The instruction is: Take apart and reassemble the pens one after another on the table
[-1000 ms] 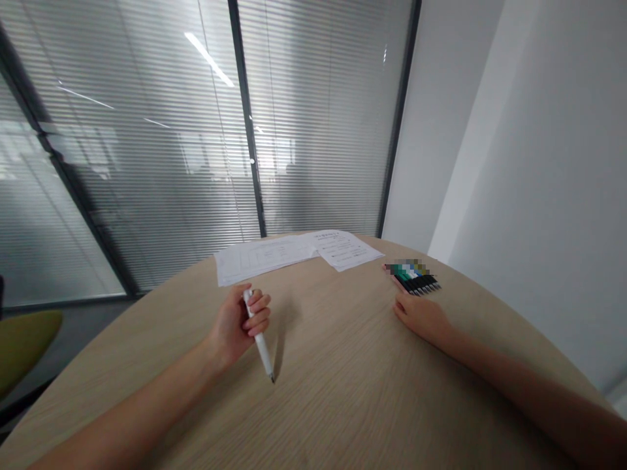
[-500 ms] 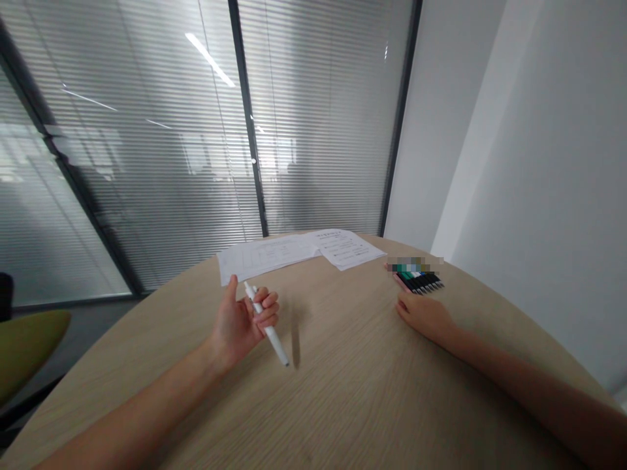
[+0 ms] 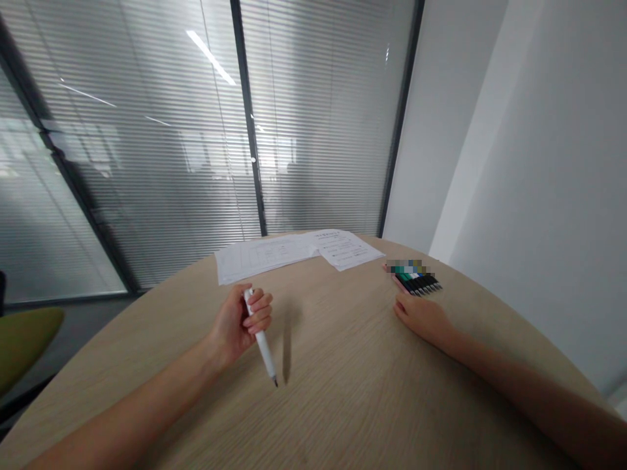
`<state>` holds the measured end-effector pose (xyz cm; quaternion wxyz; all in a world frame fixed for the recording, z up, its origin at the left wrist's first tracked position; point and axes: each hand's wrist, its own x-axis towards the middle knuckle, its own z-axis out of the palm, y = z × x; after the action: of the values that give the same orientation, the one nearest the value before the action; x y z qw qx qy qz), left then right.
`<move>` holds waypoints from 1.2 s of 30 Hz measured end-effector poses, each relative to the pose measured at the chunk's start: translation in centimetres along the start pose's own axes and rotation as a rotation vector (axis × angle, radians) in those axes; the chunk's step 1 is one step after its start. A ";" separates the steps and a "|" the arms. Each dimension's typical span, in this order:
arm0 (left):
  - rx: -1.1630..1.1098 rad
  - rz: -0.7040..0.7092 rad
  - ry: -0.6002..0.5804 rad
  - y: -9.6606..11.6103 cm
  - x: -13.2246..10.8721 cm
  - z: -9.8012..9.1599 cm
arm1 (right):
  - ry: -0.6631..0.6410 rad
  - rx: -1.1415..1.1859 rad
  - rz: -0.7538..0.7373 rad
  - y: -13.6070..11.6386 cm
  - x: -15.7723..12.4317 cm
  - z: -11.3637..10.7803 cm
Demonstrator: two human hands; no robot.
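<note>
Wrapped in the fingers of my left hand (image 3: 245,323) is a white click pen (image 3: 264,352), held above the wooden table (image 3: 333,391). Its tip slants down toward me, and a dark point shows at the end. The thumb lies over the pen's upper end. My right hand (image 3: 422,316) rests on the table at the right with its fingers curled in, and I see nothing in them. Just beyond its knuckles lies a row of several pens (image 3: 416,282) with black and green parts, on something with a pink edge. Part of that row is pixelated.
White printed sheets (image 3: 267,256) lie overlapping near the far edge of the round table. Behind it stands a glass partition with blinds (image 3: 313,130), and a white wall (image 3: 548,163) rises at the right. A yellow-green chair (image 3: 29,343) is at the left.
My left thumb has folded from upright onto the pen's upper end. The pen has tilted steeper, its tip lower and nearer me, and a dark point now shows. My right hand stays put.
</note>
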<state>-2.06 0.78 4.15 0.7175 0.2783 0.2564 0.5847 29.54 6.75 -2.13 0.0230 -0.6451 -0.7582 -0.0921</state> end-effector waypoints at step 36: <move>-0.085 0.092 0.053 0.1 0.0 0.3 | 0.027 0.260 -0.497 -0.9 -0.7 1.4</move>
<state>-1.95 0.74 4.48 0.6940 0.2434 0.2372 0.6347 28.90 6.23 -3.75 0.0923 -0.4296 -0.8983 -0.0052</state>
